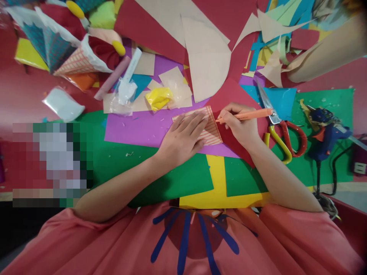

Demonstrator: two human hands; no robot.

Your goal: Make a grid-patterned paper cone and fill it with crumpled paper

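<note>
A cream piece of craft foam (212, 131) with orange lines drawn across it lies in front of me, over purple and red sheets. My left hand (183, 133) rests flat on it with the fingers stretched out, covering its left part. In my right hand (239, 124) is an orange marker (254, 114), pinched near its tip and slanting up to the right. Its tip touches or hovers just over the right edge of the lined piece; I cannot tell which. Scissors (276, 122) with red and yellow handles lie right of that hand.
Finished-looking lined cones (83, 57) stand at the upper left. A yellow clay packet (159, 98) and a white packet (63, 104) lie nearby. Large cream cut-outs (209, 57) cover the back. A blue glue gun (323, 141) with its cord sits at the right on green foam (338, 103).
</note>
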